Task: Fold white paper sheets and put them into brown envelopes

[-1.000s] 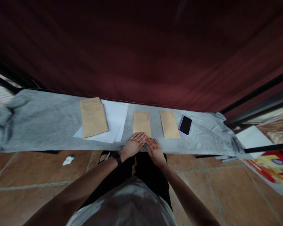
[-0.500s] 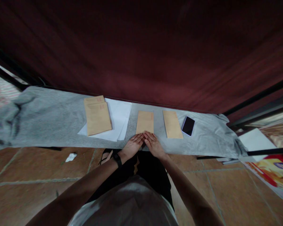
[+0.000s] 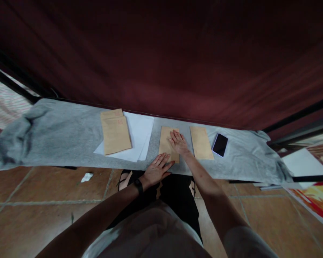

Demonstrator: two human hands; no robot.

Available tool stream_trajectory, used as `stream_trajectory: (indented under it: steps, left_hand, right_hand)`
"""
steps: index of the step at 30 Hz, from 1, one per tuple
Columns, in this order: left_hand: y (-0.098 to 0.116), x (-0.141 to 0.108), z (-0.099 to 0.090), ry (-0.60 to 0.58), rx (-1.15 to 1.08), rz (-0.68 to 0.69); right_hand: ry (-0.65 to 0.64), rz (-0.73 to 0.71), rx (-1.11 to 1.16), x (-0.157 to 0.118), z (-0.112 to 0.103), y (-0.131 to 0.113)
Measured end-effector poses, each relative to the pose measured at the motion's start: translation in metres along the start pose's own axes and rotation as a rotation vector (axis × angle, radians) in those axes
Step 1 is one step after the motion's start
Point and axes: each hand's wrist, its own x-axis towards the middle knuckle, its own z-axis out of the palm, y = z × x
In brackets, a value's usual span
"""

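Observation:
A brown paper envelope [image 3: 165, 141] lies flat on the grey cloth in front of me. My right hand [image 3: 178, 142] rests flat on its upper right part, fingers stretched out. Along the lower left edge of the same envelope lies my left hand [image 3: 156, 169], fingers spread, with a dark band on the wrist. To the right is a second brown envelope [image 3: 201, 143], apart from my hands. Farther left, a pile of brown envelopes [image 3: 116, 135] sits on sheets of white paper [image 3: 141, 136].
A phone [image 3: 220, 144] with a dark screen lies right of the second envelope. Grey cloth [image 3: 67, 136] covers the narrow table. Behind it hangs a dark red curtain [image 3: 161, 71]. A white scrap [image 3: 87, 177] lies on the tiled floor; a colourful box [image 3: 316, 199] stands at the right.
My hands have moved apart from the envelope's near edge. The right one slid up over the envelope; the left stayed near the lower edge, its fingers now spread. The view shifted slightly.

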Motion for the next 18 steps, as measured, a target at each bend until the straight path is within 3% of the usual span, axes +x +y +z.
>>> stream_trajectory:
  steps: [4,10,18]
  left_hand:
    - [0.001,0.001,-0.001,-0.01,0.006,0.007]
    - [0.0,0.001,0.001,-0.073,-0.018,-0.01]
    - [0.001,0.003,-0.005,-0.104,-0.054,-0.005]
  right_hand:
    - [0.035,-0.001,-0.006,0.003,0.003,-0.004]
    - [-0.015,-0.295,0.055,-0.012,0.011,-0.02]
    - [-0.013,-0.116,0.084,0.019,0.007,-0.023]
